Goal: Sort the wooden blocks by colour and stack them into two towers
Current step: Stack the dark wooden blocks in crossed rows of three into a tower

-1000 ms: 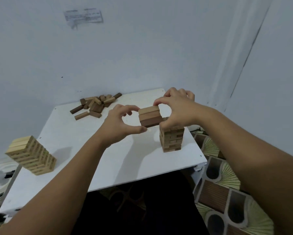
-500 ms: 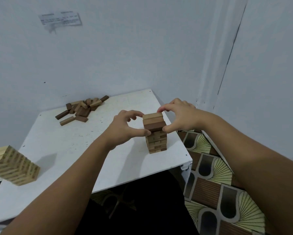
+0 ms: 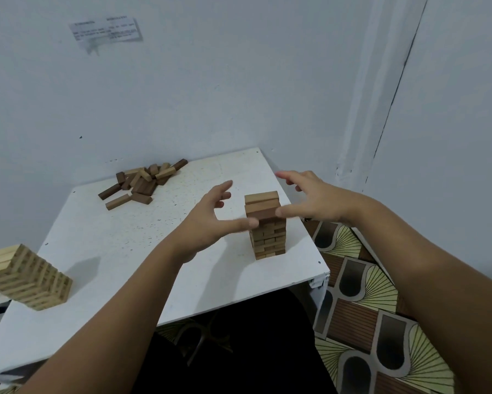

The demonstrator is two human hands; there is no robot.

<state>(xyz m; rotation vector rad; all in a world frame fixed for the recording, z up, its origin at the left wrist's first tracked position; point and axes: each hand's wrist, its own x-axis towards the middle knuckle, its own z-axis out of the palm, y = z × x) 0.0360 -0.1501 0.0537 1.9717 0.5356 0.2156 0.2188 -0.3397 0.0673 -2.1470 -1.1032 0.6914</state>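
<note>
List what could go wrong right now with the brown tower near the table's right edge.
1. Both the left hand and right hand are open right beside the brown tower; a stray thumb could topple it.
2. Its top layer looks slightly offset, so later blocks may sit unevenly.
3. It stands near the table edge; falling blocks could reach the floor.
</note>
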